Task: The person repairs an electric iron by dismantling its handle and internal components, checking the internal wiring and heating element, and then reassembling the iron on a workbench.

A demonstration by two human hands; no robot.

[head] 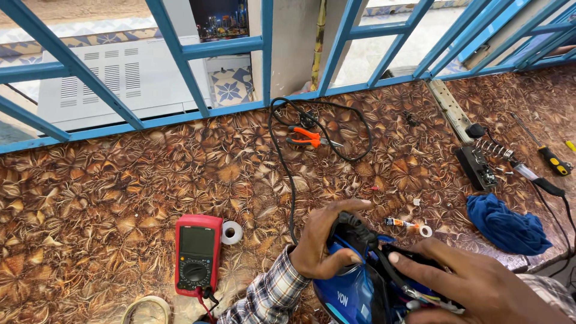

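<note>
- One blue and black plastic electric iron (354,294) lay at the near edge of the brown floral-patterned worktop (120,198), opened so that its coloured inner wires showed, and both of the person's hands were on it.
- The left hand (327,240), in a plaid sleeve, was wrapped around the black rear end of the iron where the cord enters, fingers curled closed on it and thumb pressed to the blue shell.
- The right hand (474,282) rested over the iron's open top, fingers stretched out flat against the black part; whether it clasped anything underneath could not be told.
- One black power cord (282,156) ran from the iron up the worktop and looped near the blue window frame (228,48).
- One pair of orange-handled pliers (307,138) lay inside that loop.
- One red digital multimeter (197,254) lay flat to the left of the hands, its leads trailing off the near edge.
- One small roll of white tape (231,232) sat just beside the multimeter's upper right corner; a second, smaller white ring (425,231) lay near a small tube (399,223) just beyond the iron.
- One crumpled blue cloth (507,225) lay to the right.
- One soldering iron (540,180) with a coiled metal stand (492,148), one black rectangular part (477,168) and one yellow-and-black screwdriver (549,157) lay beyond the cloth.
</note>
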